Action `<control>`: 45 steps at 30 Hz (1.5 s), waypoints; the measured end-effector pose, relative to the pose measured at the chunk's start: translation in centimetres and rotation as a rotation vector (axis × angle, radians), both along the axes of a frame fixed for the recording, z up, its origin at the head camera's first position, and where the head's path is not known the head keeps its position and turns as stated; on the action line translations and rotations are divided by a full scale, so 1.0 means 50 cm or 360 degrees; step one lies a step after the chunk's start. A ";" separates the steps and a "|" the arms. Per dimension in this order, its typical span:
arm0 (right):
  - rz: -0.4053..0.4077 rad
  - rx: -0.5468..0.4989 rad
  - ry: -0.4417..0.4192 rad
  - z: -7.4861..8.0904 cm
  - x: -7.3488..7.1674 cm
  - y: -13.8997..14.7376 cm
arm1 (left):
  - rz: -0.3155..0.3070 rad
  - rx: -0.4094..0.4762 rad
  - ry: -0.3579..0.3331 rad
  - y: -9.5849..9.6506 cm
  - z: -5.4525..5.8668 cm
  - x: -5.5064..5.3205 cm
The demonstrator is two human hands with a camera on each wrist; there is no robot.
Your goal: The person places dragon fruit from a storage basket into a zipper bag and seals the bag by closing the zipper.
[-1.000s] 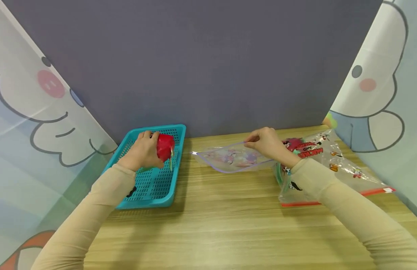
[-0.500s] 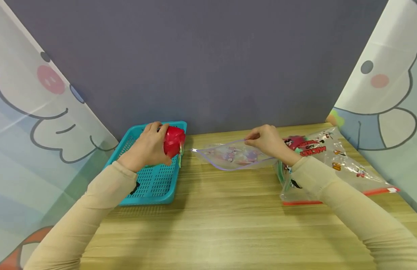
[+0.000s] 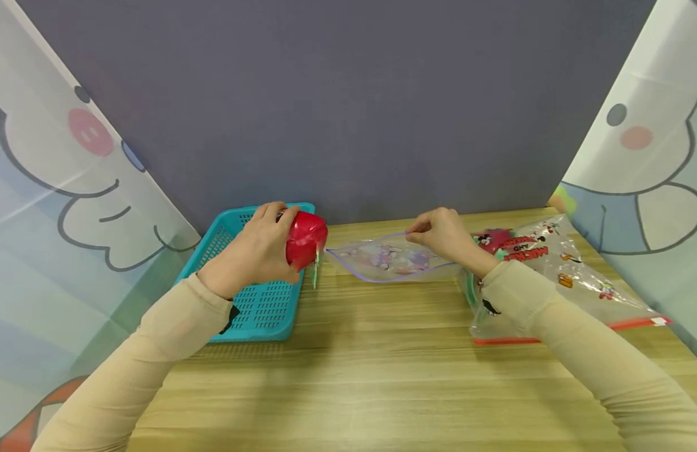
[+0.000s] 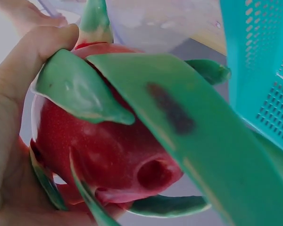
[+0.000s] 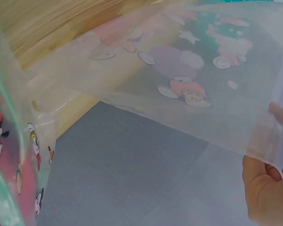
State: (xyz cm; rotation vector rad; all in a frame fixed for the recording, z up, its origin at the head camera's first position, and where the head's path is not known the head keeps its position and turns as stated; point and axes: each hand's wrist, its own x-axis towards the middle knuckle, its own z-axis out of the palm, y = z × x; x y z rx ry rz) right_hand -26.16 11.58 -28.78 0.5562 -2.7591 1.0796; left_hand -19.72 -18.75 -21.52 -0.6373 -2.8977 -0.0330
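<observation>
My left hand (image 3: 260,251) grips a red dragon fruit (image 3: 307,238) over the right rim of the teal basket. In the left wrist view its round red body (image 4: 104,146) bears green leaf-like scales, and the thumb presses its upper left. My right hand (image 3: 441,235) pinches the purple-edged top of a clear zip bag (image 3: 376,263) between thumb and fingers, its mouth spread open toward the dragon fruit. Cartoon figures show through the bag (image 5: 188,61) in the right wrist view.
The teal basket (image 3: 269,336) stands at the left against the grey panel (image 3: 348,125). On the right a larger clear bag with a red zip (image 3: 579,282) lies on the wooden table (image 3: 382,376), red and green contents inside. Patterned cloth (image 3: 659,188) flanks both sides.
My left hand has carried the dragon fruit rightward from above the basket, near the bag's left end. The right hand stays at the bag's edge.
</observation>
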 end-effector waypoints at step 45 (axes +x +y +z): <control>0.0026 -0.0079 0.0024 -0.008 0.031 -0.035 | -0.0410 -0.0063 0.0191 0.177 -0.108 0.022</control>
